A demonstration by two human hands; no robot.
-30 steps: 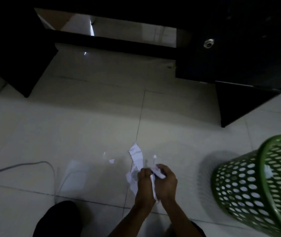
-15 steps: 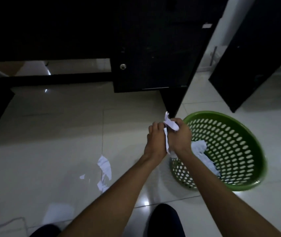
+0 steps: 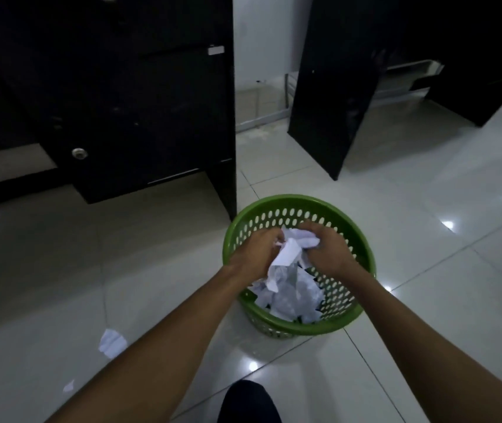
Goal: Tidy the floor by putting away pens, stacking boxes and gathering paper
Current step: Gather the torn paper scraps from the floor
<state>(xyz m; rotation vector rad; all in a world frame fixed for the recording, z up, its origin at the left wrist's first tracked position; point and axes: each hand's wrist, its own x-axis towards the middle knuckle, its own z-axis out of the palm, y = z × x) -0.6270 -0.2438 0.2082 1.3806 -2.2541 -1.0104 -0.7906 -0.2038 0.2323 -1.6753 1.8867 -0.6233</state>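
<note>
— Where is the crumpled white paper (image 3: 292, 250) sitting?
— The left hand (image 3: 254, 253) and right hand (image 3: 330, 250) are clamping it between them, over the round green perforated plastic basket (image 3: 301, 200) holding more scraps.
— And the room?
— Glossy white floor tiles (image 3: 426, 239) are reflecting lights; black cabinets (image 3: 152, 117) are standing behind, and a torn white scrap (image 3: 110, 343) is lying left of the basket.
</note>
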